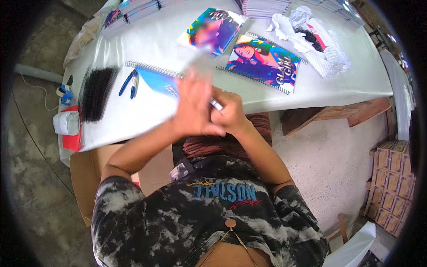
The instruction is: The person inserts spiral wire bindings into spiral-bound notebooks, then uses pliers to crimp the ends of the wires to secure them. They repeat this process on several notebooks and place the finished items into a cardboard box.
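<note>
My left hand [193, 104] is raised in front of me over the table's front edge, smeared by motion, its fingers stretched out. Close against it, my right hand [232, 113] is closed round a short silver-and-dark cylinder [216, 104], whose exact kind I cannot make out. Partly behind my left hand lies a blue-covered spiral notebook [156, 81] with a coil along its far edge. Blue-handled pliers [129, 84] rest to its left. Farther back are a spiral notebook [264, 62] with a colourful illustrated cover and a similar illustrated book [212, 31].
A bundle of black binding coils [98, 93] lies at the table's left, near a tape dispenser [66, 94] and a white roll [66, 123]. Crumpled paper [331, 62] holds more dark coils. Stacked books [265, 8] line the back. A cardboard box [84, 182] stands below.
</note>
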The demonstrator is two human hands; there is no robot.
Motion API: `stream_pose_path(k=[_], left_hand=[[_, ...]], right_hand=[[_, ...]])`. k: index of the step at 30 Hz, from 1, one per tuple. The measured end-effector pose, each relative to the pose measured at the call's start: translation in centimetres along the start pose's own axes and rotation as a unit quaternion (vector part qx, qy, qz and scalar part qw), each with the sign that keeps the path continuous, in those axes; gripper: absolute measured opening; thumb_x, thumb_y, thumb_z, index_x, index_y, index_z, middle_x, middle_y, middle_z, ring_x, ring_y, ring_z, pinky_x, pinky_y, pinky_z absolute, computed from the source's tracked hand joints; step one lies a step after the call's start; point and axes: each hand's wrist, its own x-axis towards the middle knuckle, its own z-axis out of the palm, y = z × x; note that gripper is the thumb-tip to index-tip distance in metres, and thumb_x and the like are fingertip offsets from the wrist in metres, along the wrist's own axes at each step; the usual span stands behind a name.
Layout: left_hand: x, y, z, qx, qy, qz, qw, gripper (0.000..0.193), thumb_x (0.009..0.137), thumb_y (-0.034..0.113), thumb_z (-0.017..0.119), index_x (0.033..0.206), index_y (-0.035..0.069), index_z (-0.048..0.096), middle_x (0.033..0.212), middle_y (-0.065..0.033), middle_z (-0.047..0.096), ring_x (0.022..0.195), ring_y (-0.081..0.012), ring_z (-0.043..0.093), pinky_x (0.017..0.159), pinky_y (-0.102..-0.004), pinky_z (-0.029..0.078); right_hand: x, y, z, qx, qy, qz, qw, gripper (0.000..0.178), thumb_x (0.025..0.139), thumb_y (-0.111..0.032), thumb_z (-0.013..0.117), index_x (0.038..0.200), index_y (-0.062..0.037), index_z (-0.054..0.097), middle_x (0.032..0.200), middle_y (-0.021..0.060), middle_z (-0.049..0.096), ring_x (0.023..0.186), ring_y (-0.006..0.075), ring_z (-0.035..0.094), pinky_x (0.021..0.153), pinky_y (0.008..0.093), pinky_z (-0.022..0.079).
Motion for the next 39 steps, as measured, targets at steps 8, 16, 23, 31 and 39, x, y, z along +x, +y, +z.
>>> stream_pose_path(k=[8,16,23,31,39], left_hand=[[5.2,6.9,-7.2,-0.254,-0.084,-0.163,0.950,0.057,0.091,0.019,0.047,0.134,-0.011,0.025,0.131,-0.0333,0.037,0.122,-0.0399,0.042,0.100,-0.0401,0.034],[7.0,2.6,-2.7,-0.474,0.043,-0.480,0.737,0.025,0.086,0.014,0.063,0.103,-0.004,0.061,0.087,-0.0060,0.065,0.075,-0.0051,0.056,0.065,-0.0192,0.045],[6.4,2.3,0.2,-0.637,0.007,-0.499,0.587,0.026,0.085,0.008,0.063,0.107,-0.004,0.059,0.090,-0.0075,0.064,0.077,-0.0076,0.059,0.070,-0.0196,0.047],[7.6,1.7,1.6,-0.666,-0.032,-0.461,0.585,0.011,0.081,-0.002,0.059,0.091,0.000,0.060,0.086,-0.0039,0.061,0.079,-0.0078,0.055,0.074,-0.0217,0.044],[13.6,-2.1,1.6,-0.532,-0.094,-0.403,0.739,0.015,0.080,0.012,0.063,0.092,0.005,0.060,0.081,-0.0022,0.059,0.077,-0.0075,0.053,0.070,-0.0233,0.042]], right_hand=[[1.9,-4.9,-1.3,-0.031,0.079,-0.178,0.980,0.063,0.082,-0.028,0.053,0.137,-0.0061,0.032,0.144,0.0164,0.023,0.132,0.0389,0.022,0.106,0.0560,0.007],[2.7,-3.4,-7.3,-0.078,-0.117,0.272,0.952,0.033,0.088,-0.031,0.054,0.094,0.0006,0.061,0.070,0.0161,0.060,0.060,0.0286,0.055,0.058,0.0354,0.042],[1.3,-2.7,-8.6,-0.045,-0.041,0.343,0.937,0.023,0.084,-0.021,0.061,0.091,0.0012,0.062,0.073,0.0146,0.062,0.062,0.0196,0.057,0.060,0.0301,0.043],[0.9,-3.1,-8.7,0.070,0.095,0.287,0.951,0.015,0.074,-0.005,0.069,0.084,0.0023,0.063,0.075,0.0110,0.065,0.069,0.0143,0.061,0.063,0.0254,0.045],[6.9,-2.8,-11.8,-0.291,0.010,0.115,0.950,0.024,0.074,-0.022,0.067,0.089,-0.0029,0.063,0.087,0.0144,0.062,0.092,0.0323,0.054,0.080,0.0488,0.036]])
